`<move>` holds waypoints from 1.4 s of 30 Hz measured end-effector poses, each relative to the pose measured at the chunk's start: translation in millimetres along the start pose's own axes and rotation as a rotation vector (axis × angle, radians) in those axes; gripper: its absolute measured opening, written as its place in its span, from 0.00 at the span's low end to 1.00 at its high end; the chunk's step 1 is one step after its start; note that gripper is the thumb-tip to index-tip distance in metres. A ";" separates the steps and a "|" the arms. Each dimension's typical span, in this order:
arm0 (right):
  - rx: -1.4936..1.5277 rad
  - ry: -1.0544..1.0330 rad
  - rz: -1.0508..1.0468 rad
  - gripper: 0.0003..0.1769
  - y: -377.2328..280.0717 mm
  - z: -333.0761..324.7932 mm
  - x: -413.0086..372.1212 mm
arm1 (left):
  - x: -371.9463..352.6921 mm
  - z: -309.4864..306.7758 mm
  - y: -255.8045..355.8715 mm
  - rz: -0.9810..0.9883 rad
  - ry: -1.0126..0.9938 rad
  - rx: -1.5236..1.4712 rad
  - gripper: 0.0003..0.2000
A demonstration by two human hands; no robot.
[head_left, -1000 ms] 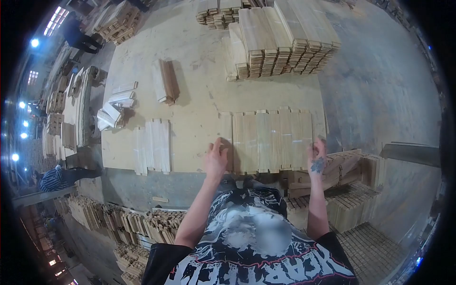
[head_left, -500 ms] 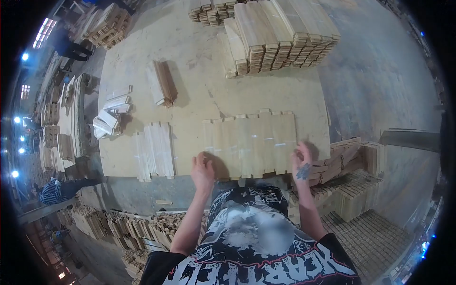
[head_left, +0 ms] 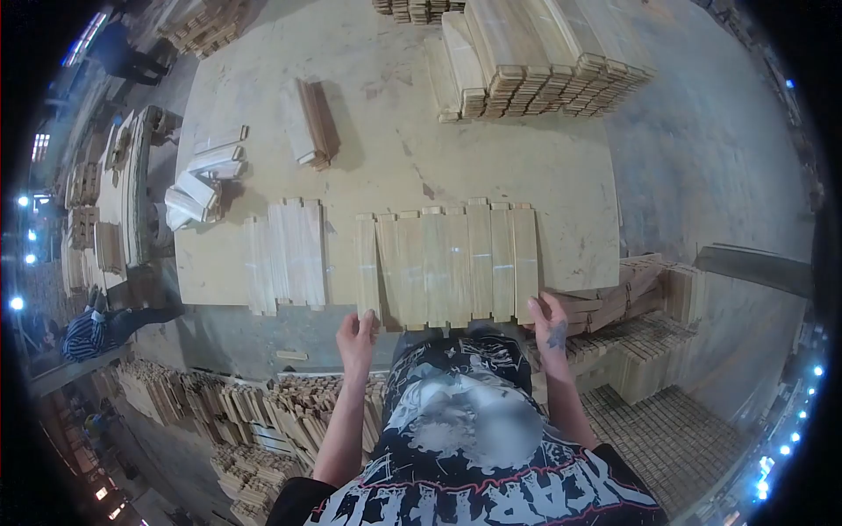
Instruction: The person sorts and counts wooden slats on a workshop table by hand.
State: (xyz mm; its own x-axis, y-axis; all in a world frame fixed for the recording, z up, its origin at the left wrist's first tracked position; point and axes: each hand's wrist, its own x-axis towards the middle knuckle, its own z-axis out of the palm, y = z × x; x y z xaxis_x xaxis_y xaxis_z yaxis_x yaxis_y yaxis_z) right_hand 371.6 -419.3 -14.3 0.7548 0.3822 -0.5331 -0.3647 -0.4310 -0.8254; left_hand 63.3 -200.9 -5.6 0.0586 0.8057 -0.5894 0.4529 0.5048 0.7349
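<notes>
A row of several pale wooden planks (head_left: 445,267) lies side by side at the table's near edge. The fingers of my left hand (head_left: 358,337) are closed on the near end of the leftmost plank (head_left: 366,263), which stands slightly off its neighbour with a dark wedge between them. At the opposite end of the row, my right hand (head_left: 548,323) has thumb and fingers at the near end of the rightmost plank (head_left: 525,259), closed round its corner. Another, smaller group of planks (head_left: 294,250) lies to the left.
The tabletop (head_left: 377,149) also bears a large plank stack (head_left: 544,74) at the back right, a small upright bundle (head_left: 313,127) and a loose pile (head_left: 203,184) at left. More stacked wood (head_left: 649,351) stands right. A person (head_left: 96,337) is at far left.
The view has shifted. My left hand has come to the near end of the leftmost plank, and my right hand to the rightmost one. A wedge-shaped gap now shows beside the leftmost plank.
</notes>
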 end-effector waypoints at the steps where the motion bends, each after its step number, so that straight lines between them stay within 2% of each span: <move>1: -0.063 -0.028 0.012 0.22 -2.5 2.8 -1.0 | -4.0 3.2 3.0 0.005 0.009 -0.046 0.17; 4: -0.226 -0.102 0.034 0.21 -0.1 9.5 0.4 | 12.1 18.9 -26.7 0.064 -0.087 0.071 0.15; 6: -0.307 -0.144 0.036 0.20 12.9 16.0 8.6 | 5.7 21.7 -17.4 -0.021 -0.160 -0.094 0.16; 10: -0.108 -0.177 0.161 0.22 -14.6 19.7 -6.6 | -8.1 14.4 6.8 -0.107 -0.237 -0.207 0.16; 12: -0.085 -0.204 0.213 0.24 -16.2 20.3 -10.1 | -11.0 31.7 6.1 -0.071 -0.250 -0.194 0.17; 15: -0.136 -0.266 0.164 0.26 -4.7 45.5 -8.7 | -10.0 50.8 -3.3 -0.104 -0.323 -0.275 0.17; 19: 0.044 -0.246 0.234 0.26 -5.7 51.9 -16.3 | -18.8 45.7 14.3 -0.172 -0.370 -0.318 0.18; 22: -0.030 -0.313 0.219 0.25 -19.7 49.4 -27.0 | -25.8 56.0 17.8 -0.121 -0.368 -0.234 0.18; 25: -0.326 -0.427 0.042 0.21 -4.4 67.9 -22.3 | -25.4 75.9 12.7 -0.101 -0.415 -0.241 0.18; 28: -0.163 -0.403 0.012 0.21 -5.3 87.5 -28.2 | -26.8 78.8 16.1 -0.138 -0.465 -0.287 0.16; 29: -0.106 -0.400 0.007 0.21 -6.9 89.8 -30.0 | -25.0 77.5 13.4 -0.128 -0.476 -0.256 0.16; 32: -0.401 -0.502 0.031 0.21 -16.2 81.6 -20.8 | -19.8 74.7 11.9 -0.073 -0.509 -0.123 0.16; 35: -0.196 -0.570 -0.135 0.21 -4.2 88.2 -27.7 | -18.7 72.3 11.6 0.031 -0.528 0.150 0.18; 37: -0.496 -0.622 -0.155 0.19 -17.8 86.4 -27.5 | -20.7 69.5 20.1 0.115 -0.546 0.415 0.20; 38: -0.646 -0.646 -0.165 0.19 -24.6 85.4 -27.9 | -23.0 69.1 24.5 0.147 -0.568 0.405 0.21; 42: -0.624 -0.689 -0.365 0.19 -29.6 76.4 -21.3 | -34.2 75.3 37.1 0.210 -0.654 0.466 0.27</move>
State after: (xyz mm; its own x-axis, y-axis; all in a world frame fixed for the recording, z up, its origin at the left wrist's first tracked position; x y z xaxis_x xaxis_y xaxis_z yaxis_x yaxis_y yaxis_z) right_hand 324.7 -352.2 7.3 0.2106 0.8822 -0.4212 0.3277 -0.4696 -0.8198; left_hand 145.1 -233.1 16.5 0.6236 0.4536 -0.6367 0.6882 0.0678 0.7223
